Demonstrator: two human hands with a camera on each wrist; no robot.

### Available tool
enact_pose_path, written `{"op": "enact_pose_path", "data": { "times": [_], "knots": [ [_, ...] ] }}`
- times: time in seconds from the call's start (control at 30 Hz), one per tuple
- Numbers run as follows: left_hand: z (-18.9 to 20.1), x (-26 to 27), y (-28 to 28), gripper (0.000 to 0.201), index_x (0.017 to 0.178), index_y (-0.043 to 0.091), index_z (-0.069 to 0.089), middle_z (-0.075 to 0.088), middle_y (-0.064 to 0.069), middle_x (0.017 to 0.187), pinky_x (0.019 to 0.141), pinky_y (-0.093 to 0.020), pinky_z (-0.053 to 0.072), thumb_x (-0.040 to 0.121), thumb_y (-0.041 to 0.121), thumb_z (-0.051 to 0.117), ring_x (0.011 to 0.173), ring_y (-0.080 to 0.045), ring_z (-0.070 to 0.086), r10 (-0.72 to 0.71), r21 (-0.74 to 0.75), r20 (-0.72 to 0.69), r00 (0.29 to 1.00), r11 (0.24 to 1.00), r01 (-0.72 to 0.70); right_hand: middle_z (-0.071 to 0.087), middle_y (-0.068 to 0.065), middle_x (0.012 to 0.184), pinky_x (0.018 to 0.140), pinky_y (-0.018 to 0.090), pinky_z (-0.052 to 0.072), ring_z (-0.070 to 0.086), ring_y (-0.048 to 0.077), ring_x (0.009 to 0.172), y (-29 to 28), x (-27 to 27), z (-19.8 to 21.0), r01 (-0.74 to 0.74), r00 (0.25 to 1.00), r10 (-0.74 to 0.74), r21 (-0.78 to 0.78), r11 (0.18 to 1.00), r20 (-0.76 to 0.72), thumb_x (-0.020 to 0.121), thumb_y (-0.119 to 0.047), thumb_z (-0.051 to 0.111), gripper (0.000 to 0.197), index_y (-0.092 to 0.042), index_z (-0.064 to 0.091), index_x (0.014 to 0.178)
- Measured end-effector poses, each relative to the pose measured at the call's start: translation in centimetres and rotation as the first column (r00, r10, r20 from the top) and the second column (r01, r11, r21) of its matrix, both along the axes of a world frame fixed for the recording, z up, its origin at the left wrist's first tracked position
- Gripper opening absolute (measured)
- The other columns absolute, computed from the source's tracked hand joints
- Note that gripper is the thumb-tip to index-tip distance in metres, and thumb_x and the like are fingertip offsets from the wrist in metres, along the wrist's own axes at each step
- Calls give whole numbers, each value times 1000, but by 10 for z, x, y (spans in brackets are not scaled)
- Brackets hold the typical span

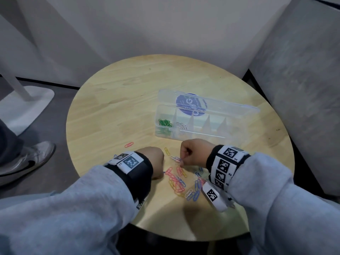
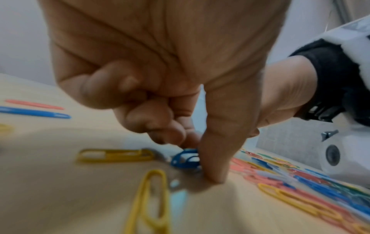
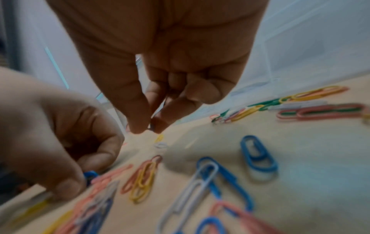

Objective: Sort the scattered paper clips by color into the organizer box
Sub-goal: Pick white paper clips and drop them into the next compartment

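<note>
The loose clips (image 1: 179, 179) lie flat in a mixed heap on the table (image 1: 117, 100), between the two hands and near the box (image 1: 191, 134). The box stands open beyond them, with green clips (image 1: 165, 123) in its leftmost cell and white clips (image 1: 182, 125) in the next. The left hand (image 1: 153, 159) is curled, its thumb and fingers pinching a blue clip (image 2: 186, 158) against the table. The right hand (image 1: 193, 152) has thumb and forefinger tips pressed together just above the heap; whether they hold a clip cannot be told. The clips are probably light, stiff, slick and prone to interlock: pinch one across its rounded end and lift it clear. Their long axes point in no common direction.
</note>
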State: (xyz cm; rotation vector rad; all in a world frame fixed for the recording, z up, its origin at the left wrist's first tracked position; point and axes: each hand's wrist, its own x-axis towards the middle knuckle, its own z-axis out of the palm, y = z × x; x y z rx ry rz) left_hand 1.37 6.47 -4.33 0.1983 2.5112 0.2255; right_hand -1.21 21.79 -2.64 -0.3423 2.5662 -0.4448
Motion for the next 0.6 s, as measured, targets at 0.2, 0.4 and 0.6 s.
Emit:
{"op": "enact_pose_path", "data": {
  "times": [0.2, 0.4, 0.6],
  "knots": [
    [19, -3, -11, 17, 64, 21, 57, 58, 8, 61, 54, -20, 38, 75, 18, 69, 58, -7, 51, 53, 245, 18, 998, 968, -56, 53, -9, 62, 64, 22, 45, 49, 14, 62, 16, 6, 3, 133, 985, -120, -108, 985, 123, 84, -9, 56, 22, -24, 70, 90],
    [55, -18, -57, 13, 85, 15, 61, 59, 0, 59, 54, -21, 44, 83, 2, 65, 49, -9, 55, 340, 640, 170, 925, 676, -366, 59, -4, 60, 50, 24, 47, 52, 0, 42, 21, 10, -5, 336, 934, -279, -280, 899, 225, 89, -11, 57, 18, -15, 62, 72],
    [62, -18, -101, 20, 78, 12, 62, 55, -5, 67, 45, -11, 48, 89, -1, 53, 43, -3, 59, 543, 676, 260, 799, 488, -552, 63, -1, 66, 53, 22, 45, 56, 10, 57, 14, 5, -4, 371, 926, -319, -320, 872, 204, 86, -3, 54, 22, -16, 57, 69]
  ]
}}
